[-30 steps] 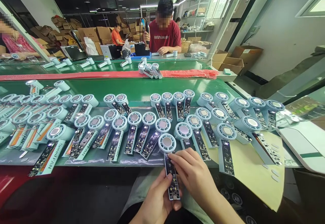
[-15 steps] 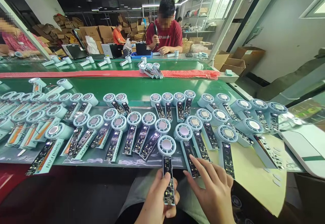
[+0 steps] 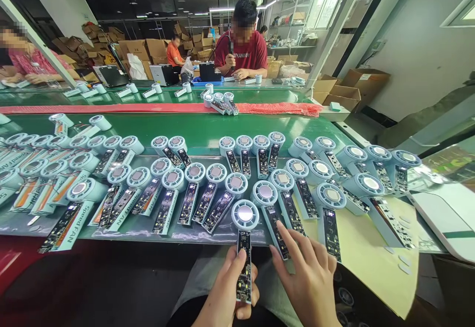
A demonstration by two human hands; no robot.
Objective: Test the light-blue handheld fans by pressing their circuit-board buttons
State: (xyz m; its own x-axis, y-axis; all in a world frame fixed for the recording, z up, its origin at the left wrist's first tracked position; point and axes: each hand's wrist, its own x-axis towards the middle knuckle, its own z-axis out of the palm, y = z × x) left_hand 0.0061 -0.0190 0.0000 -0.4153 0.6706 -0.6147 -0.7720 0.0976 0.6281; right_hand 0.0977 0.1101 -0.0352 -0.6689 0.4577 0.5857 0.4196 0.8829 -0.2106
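Observation:
My left hand (image 3: 230,282) is wrapped round the handle of a light blue fan unit (image 3: 245,215), its thumb on the black circuit board. The round head points away from me, past the bench edge. Beside it, my right hand (image 3: 309,272) has its fingers spread, with fingertips at the board of a second fan unit (image 3: 264,193) lying on the bench. Whether they press on that board cannot be made out. Another fan unit (image 3: 331,196) with a lit display lies just right of that hand.
Rows of similar fan units (image 3: 84,189) cover the bench on both sides. A yellow sheet (image 3: 386,262) with small discs lies at the right. Beyond are a green conveyor (image 3: 193,123), a red strip (image 3: 163,108) and a person (image 3: 243,52) in a red shirt.
The held fan unit has shifted slightly, and its disc now looks brighter. The second fan unit and my right hand appear slightly further left. The far person at the left has moved their arms.

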